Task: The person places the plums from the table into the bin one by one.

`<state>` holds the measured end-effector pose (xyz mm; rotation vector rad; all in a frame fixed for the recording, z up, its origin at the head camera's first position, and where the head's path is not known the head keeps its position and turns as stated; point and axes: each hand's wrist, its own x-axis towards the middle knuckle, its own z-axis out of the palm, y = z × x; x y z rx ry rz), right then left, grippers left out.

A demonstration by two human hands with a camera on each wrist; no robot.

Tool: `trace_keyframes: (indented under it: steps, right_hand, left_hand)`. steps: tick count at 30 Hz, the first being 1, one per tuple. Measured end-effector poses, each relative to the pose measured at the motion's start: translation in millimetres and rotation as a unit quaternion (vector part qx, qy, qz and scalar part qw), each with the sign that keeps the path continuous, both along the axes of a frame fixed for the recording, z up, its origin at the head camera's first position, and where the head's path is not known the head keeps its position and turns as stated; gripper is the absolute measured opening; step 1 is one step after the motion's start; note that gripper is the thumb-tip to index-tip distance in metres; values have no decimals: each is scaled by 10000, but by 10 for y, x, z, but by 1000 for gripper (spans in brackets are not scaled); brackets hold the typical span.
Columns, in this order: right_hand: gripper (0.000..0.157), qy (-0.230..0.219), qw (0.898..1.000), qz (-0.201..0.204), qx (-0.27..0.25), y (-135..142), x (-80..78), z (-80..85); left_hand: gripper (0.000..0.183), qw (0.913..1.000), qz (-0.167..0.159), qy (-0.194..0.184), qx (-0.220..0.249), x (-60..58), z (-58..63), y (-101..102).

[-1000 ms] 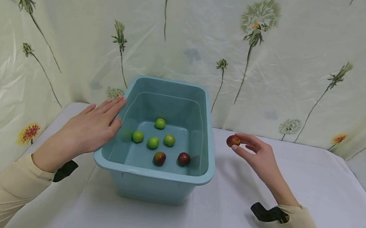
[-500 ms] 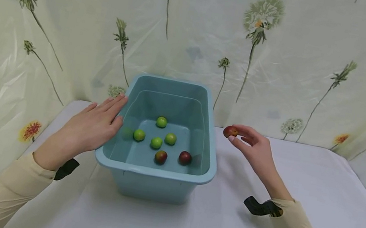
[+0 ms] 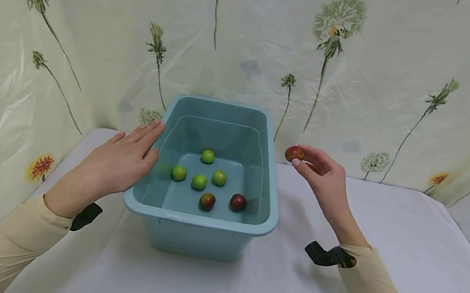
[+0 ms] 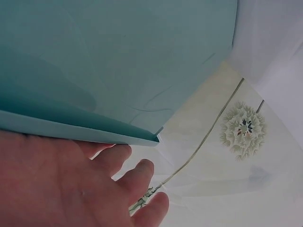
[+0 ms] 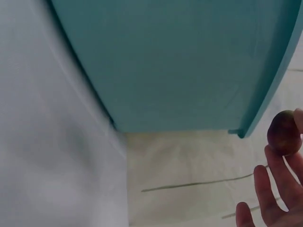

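A light-blue plastic tub [image 3: 208, 223] stands on the table. My left hand [image 3: 118, 160] rests on its left rim with the fingers straight; in the left wrist view the palm [image 4: 52, 184] lies against that rim. To the right of the tub, my right hand [image 3: 324, 182] pinches a red plum [image 3: 294, 153] between thumb and fingertips, above the table and outside the right rim. The right wrist view shows this plum [image 5: 284, 133] near the tub's rim. On the tub floor lie several green round fruits [image 3: 199, 181] and two dark red plums [image 3: 237, 202].
A white cloth [image 3: 389, 229] covers the table. Behind and at the sides hangs a pale curtain [image 3: 254, 30] printed with dandelions. Each wrist wears a black strap-like piece [image 3: 326, 255].
My right hand has risen and moved left with the plum, closer to the tub's right rim. The left hand stays on the left rim. One green fruit in the tub shifts slightly.
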<state>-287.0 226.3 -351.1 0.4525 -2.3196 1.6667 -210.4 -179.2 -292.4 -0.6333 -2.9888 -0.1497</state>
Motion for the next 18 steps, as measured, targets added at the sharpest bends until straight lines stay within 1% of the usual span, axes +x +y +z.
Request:
trace_keyframes:
  steps: [2, 6, 9, 14, 18]
  right_hand:
    - [43, 75, 10000, 18, -54, -27, -12, 34]
    - [41, 245, 9996, 69, -141, -71, -49, 102]
    - [41, 335, 9992, 88, -183, -101, -68, 155]
    - [40, 465, 9986, 201, -177, -179, -99, 251]
    - [39, 517, 9978, 365, -198, -249, -119, 326]
  left_hand:
    - [56, 9998, 98, -100, 109, -4, 1, 3]
    - [56, 9996, 144, -152, 176, -8, -1, 3]
    - [57, 9989, 217, -253, 325, -14, 4, 9]
    - [57, 9980, 289, -341, 446, -18, 6, 11]
    - [58, 9972, 323, -416, 522, -21, 3, 14]
